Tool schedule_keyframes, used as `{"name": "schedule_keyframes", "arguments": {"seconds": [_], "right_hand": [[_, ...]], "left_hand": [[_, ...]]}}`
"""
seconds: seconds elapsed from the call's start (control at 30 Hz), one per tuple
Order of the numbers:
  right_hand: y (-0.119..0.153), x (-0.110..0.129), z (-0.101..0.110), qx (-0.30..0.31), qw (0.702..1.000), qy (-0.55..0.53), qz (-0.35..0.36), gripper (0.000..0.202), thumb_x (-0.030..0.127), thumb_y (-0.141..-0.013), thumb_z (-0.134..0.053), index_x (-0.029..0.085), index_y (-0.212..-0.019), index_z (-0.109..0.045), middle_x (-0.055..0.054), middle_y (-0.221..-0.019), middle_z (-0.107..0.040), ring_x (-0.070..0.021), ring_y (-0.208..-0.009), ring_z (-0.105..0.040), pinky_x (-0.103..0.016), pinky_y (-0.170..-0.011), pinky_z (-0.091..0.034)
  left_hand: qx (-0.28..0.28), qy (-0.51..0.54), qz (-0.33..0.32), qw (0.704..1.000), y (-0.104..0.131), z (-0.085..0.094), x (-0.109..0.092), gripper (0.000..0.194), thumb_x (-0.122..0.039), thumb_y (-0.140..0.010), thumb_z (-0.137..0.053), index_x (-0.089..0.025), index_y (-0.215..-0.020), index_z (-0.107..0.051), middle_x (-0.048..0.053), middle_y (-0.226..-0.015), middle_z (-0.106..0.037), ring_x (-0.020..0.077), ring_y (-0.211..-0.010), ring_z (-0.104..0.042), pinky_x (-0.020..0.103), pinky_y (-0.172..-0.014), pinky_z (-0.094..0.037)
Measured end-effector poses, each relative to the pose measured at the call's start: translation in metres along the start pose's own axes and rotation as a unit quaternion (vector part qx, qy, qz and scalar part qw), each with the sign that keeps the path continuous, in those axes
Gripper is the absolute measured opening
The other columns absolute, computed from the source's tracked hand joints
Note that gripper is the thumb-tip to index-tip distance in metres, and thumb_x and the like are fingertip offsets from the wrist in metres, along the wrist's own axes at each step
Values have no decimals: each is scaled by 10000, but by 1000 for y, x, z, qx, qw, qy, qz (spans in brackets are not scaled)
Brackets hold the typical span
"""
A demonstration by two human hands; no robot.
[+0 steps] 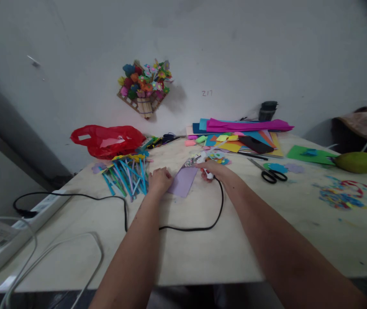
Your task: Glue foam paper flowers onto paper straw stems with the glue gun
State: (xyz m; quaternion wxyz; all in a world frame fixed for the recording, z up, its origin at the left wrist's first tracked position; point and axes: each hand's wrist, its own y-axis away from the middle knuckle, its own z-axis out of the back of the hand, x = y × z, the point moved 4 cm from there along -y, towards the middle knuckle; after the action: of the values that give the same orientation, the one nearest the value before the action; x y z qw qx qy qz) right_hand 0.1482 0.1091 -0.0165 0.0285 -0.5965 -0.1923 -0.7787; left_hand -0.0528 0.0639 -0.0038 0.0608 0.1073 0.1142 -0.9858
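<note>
A hot glue gun [208, 173], white with a red trigger and a black cord, is gripped in my right hand [209, 166]. Its front end lies over the top of a light purple sheet of paper [183, 182] on the table. The nozzle is too blurred to make out. My left hand [160, 179] has curled fingers at the left edge of this paper, holding it. Just left of that hand lie several rolled paper sticks [124, 176] in blue, green and purple. Small paper cut-outs [217, 159] sit beyond the glue gun.
Black-handled scissors [269, 175] lie to the right, near paper scraps [341, 195] and a yellow-green pouch [360, 162]. Coloured sheets [248, 125] and a red plastic bag [106, 140] are at the back. A power strip [22, 229] runs along the left; the black cord [190, 229] crosses in front.
</note>
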Motion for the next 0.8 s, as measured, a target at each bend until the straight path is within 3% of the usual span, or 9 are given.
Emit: {"name": "schedule_keyframes", "arguments": {"seconds": [0.8], "right_hand": [[-6, -3, 2, -1, 999, -26, -39, 319, 444, -745, -532, 137, -669, -491, -51, -514, -569, -92, -367, -460, -199, -322, -361]], "left_hand": [[-3, 6, 0, 1000, 0, 0, 0, 136, -297, -655, -537, -225, -739, -615, 55, -1096, -587, 235, -1034, -494, 370, -894, -321]]}}
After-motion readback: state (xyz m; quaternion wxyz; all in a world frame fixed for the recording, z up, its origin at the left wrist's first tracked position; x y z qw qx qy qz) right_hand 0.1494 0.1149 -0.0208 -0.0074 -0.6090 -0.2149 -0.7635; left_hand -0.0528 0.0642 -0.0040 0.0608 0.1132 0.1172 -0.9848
